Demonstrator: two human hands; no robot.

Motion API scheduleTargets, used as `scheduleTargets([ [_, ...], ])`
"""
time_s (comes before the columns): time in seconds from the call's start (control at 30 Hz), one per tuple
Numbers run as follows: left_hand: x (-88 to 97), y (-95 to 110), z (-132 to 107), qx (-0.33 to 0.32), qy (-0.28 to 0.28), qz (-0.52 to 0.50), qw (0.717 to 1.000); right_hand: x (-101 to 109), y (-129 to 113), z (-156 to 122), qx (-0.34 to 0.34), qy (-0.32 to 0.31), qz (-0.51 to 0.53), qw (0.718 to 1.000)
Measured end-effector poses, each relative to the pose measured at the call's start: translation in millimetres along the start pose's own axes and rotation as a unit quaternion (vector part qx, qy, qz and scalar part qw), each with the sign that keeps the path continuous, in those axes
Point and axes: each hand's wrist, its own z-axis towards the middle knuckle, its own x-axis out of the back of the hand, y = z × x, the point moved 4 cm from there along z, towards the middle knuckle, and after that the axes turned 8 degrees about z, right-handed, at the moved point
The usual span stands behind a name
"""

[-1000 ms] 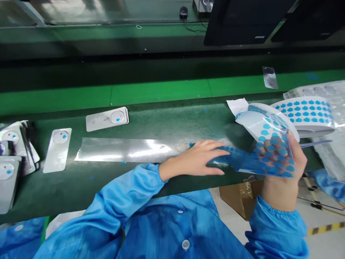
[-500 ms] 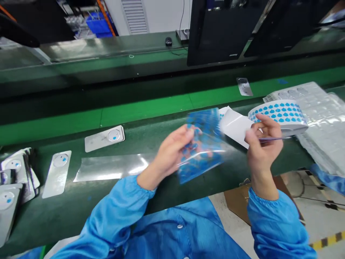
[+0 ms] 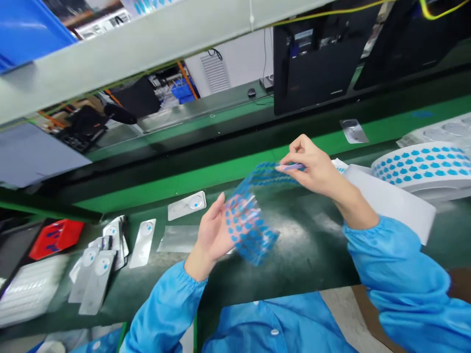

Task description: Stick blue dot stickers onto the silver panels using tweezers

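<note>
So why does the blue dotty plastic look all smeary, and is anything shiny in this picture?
In the head view, the film strip with blue dots is blurred, most at its lower end, probably from moving; the roll of blue dots looks sharper. Also in the head view, a pale glare patch lies on the dark green bench top.

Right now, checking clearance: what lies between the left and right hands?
The head view shows a blue-dotted film strip running from left hand to right hand.
</note>
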Motion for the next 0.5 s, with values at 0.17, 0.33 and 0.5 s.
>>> scheduleTargets([
  [0.17, 21.3, -15, -16, 0.019, -0.129, 0.067, 0.989, 16, 5, 24, -0.070, -0.229, 0.037, 0.970],
  [0.33, 25.7, -26, -30, 0.028, -0.160, 0.006, 0.987, 27, 17, 31, -0.140, -0.285, -0.009, 0.948],
  [0.5, 53.6, 10, -78, -0.078, -0.196, -0.031, 0.977, 39, 35, 31, -0.172, -0.275, 0.005, 0.946],
])
